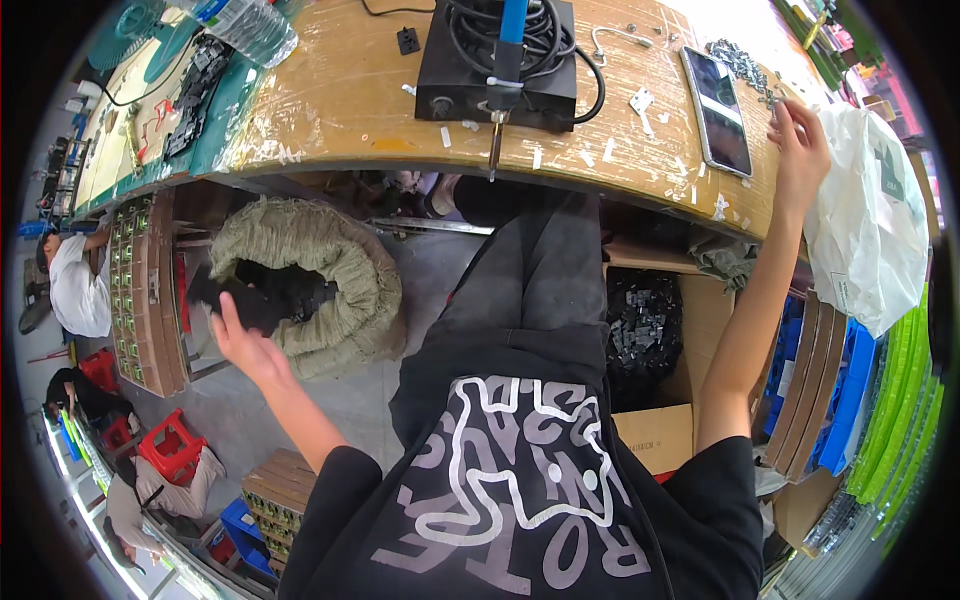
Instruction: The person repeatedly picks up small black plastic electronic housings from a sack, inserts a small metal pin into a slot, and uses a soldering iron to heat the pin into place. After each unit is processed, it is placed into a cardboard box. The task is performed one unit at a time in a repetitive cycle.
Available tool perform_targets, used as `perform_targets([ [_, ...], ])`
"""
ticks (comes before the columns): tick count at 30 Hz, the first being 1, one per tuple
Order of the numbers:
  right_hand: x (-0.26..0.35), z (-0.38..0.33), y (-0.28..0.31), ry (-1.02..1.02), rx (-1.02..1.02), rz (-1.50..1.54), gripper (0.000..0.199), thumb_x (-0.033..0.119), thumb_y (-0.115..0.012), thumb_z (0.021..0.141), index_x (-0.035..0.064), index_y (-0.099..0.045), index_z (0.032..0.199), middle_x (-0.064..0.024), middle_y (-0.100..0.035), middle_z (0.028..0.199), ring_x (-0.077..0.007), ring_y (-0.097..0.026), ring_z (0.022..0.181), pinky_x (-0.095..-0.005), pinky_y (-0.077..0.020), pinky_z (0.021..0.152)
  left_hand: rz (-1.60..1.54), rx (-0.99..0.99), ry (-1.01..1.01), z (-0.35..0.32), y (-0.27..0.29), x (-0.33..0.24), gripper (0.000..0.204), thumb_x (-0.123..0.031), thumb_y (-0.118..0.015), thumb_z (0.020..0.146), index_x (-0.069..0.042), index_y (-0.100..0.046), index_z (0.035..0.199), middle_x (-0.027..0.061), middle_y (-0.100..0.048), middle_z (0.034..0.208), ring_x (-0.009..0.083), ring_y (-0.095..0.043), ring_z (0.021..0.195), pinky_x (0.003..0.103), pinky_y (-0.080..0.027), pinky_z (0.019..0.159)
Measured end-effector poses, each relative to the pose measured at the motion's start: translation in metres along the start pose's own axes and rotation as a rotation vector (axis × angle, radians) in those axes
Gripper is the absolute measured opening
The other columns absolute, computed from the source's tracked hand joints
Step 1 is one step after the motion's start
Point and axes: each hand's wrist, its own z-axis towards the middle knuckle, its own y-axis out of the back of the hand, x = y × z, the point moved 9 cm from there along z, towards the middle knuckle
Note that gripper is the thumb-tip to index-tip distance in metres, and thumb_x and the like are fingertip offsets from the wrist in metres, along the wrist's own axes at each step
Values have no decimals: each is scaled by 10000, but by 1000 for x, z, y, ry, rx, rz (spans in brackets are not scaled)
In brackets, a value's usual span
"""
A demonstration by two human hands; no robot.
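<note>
My left hand [248, 345] is over the near left side of a woven sack [365, 270], its fingers stretched out. Just beyond the fingertips is a blurred black piece [232, 300], apart from the hand as far as I can see. More black parts [305, 295] lie inside the sack's rolled mouth. On the right of the table, my right hand [803, 150] has thumb and fingers drawn together beside a loose pile of small metal parts [738, 62]. Whatever is between those fingertips is too small to make out. Left of this hand lies a phone [716, 110].
A black box [440, 70] with coiled cable and a blue-handled soldering iron [497, 130] overhangs the table's front edge. A white plastic bag [865, 220] hangs by my right forearm. A carton [695, 320] of dark parts stands below. A water bottle [250, 30] lies far left.
</note>
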Motion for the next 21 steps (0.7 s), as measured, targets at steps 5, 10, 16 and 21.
perform_targets([
  [5, 63, -91, -5, 10, 82, 116, 115, 7, -589, 758, -12, -612, 869, -61, -591, 819, -89, -543, 673, -197, -452, 585, -131, 513, 372, -84, -106, 16, 366, -199, -472, 836, -12, -410, 1145, 35, -497, 790, 116, -483, 588, 245, -419, 509],
  [10, 88, -165, -48, -93, 375, 379, 197, -96, -600, 686, -11, -616, 863, -90, -569, 844, -120, -541, 693, -206, -438, 626, -563, 924, 965, -191, -172, 30, 454, -308, -405, 858, -8, -323, 1189, 40, -361, 736, 100, -359, 487, 204, -324, 340],
  [16, 102, -202, -88, -148, 608, 535, 164, -71, -667, 603, -16, -586, 735, -108, -608, 750, -179, -577, 700, -256, -446, 634, -749, 1178, 1338, -256, -197, 26, 468, -245, -514, 804, 10, -337, 1154, 49, -344, 721, 95, -353, 483, 194, -341, 330],
  [21, 102, -211, -91, -140, 671, 657, 162, -58, -678, 613, 10, -574, 718, -109, -611, 748, -186, -571, 694, -269, -442, 620, -727, 1220, 1311, -265, -202, 27, 506, -398, -400, 824, 6, -369, 1128, 114, -450, 755, 159, -504, 539, 260, -446, 381],
])
